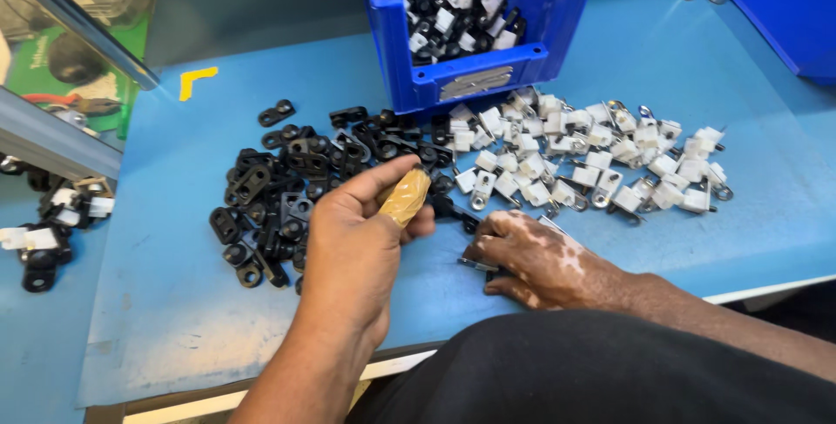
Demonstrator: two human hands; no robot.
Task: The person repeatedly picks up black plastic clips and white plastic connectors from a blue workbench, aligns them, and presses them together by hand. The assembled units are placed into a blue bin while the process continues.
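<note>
My left hand [357, 241] hovers at the near edge of a heap of black plastic clips [287, 185], its thumb wrapped in tan tape [405, 198], fingers curled around a black clip [444, 208] that pokes out by the thumb. My right hand [535, 259] rests on the blue mat [157, 302], fingers bent over a small metal-and-black part [477, 264] pressed to the surface. A spread of white plastic clips with metal eyelets [601, 163] lies just beyond the right hand.
A blue bin [470, 76] with mixed black and white parts stands at the back centre. Another blue bin [792, 6] is at the back right. More parts [52, 224] lie off the mat at left. A yellow corner mark [196, 80] sits back left.
</note>
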